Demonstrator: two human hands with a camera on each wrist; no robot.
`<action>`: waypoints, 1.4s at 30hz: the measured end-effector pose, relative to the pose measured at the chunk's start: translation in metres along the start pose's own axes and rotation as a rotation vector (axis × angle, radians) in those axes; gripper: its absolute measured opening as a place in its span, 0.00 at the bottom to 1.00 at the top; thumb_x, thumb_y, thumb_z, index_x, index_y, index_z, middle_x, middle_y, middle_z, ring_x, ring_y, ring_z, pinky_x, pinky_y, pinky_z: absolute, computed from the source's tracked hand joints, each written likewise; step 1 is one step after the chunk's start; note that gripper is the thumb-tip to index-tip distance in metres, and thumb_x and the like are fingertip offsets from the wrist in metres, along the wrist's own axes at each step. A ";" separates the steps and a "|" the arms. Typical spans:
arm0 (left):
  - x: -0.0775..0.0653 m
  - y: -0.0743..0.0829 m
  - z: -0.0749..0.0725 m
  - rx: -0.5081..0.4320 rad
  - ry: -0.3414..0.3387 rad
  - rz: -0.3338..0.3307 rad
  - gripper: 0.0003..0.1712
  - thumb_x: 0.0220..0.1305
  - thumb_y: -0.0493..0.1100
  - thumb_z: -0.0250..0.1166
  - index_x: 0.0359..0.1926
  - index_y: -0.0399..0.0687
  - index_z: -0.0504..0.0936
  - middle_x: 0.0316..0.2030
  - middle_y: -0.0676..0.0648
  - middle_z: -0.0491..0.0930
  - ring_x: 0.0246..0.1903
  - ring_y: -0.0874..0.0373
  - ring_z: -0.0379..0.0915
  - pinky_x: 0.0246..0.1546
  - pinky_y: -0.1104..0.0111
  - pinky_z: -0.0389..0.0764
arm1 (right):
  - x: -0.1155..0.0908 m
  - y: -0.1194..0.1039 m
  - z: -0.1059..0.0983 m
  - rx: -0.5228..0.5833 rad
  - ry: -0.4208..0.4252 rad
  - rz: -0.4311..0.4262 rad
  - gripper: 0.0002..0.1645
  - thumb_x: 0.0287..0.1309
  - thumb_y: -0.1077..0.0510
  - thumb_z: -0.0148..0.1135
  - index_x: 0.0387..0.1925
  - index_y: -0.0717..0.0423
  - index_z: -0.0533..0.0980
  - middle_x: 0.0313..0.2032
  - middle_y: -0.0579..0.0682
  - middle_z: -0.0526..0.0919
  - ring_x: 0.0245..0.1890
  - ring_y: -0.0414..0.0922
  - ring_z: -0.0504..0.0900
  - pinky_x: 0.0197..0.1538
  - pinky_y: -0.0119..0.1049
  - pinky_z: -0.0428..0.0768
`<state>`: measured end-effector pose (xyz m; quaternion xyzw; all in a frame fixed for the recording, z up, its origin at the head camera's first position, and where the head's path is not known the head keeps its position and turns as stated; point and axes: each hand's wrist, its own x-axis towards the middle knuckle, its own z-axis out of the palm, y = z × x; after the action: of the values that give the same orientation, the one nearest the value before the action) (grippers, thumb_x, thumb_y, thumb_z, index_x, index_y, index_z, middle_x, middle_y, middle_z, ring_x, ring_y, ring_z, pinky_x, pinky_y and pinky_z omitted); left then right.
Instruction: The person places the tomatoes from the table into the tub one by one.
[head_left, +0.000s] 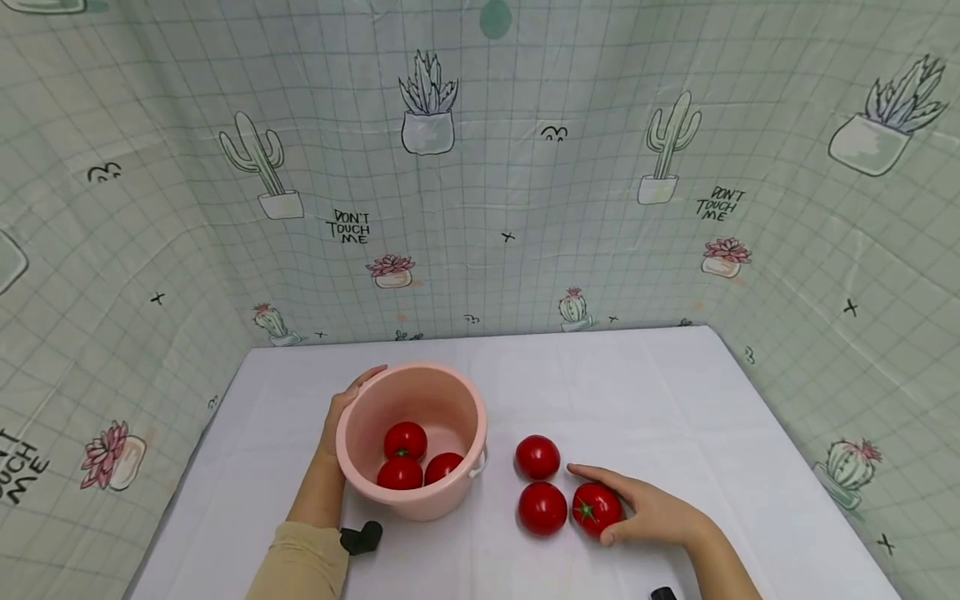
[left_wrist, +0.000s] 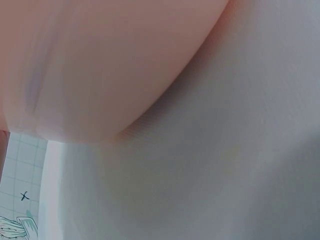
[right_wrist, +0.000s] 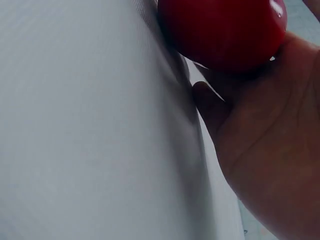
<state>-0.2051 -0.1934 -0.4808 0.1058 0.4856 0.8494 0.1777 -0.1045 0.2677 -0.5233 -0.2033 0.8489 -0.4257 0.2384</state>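
Observation:
A pink bucket (head_left: 412,500) stands on the white table left of centre, its mouth toward the head camera. My left hand (head_left: 347,408) rests along the bucket's outer left side, its fingers reaching toward the far side and partly hidden. Inside the bucket lie three red tomatoes (head_left: 405,439). My right hand (head_left: 645,508) is spread around the rightmost tomato (head_left: 596,509), forefinger extended past its far side and thumb at its near side. In the right wrist view that tomato (right_wrist: 225,35) lies beside the palm. Two more tomatoes (head_left: 542,508) sit just left of it.
A small black object (head_left: 362,538) shows beside the left wrist, and another (head_left: 663,593) at the bottom edge near the right forearm. Patterned cloth (head_left: 510,192) with cactus drawings hangs behind and beside the white table (head_left: 675,392). A white handle joint (head_left: 478,467) sits on the bucket's right side.

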 end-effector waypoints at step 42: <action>0.000 -0.001 -0.003 0.016 -0.012 0.020 0.28 0.72 0.49 0.34 0.63 0.65 0.74 0.56 0.60 0.81 0.57 0.63 0.74 0.63 0.66 0.73 | 0.019 -0.026 -0.034 -0.010 -0.052 -0.046 0.36 0.53 0.46 0.71 0.64 0.40 0.70 0.58 0.48 0.77 0.56 0.50 0.76 0.46 0.35 0.83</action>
<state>-0.2056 -0.1953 -0.4829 0.1174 0.4903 0.8465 0.1712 -0.1360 0.2642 -0.4889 -0.2350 0.8397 -0.4212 0.2496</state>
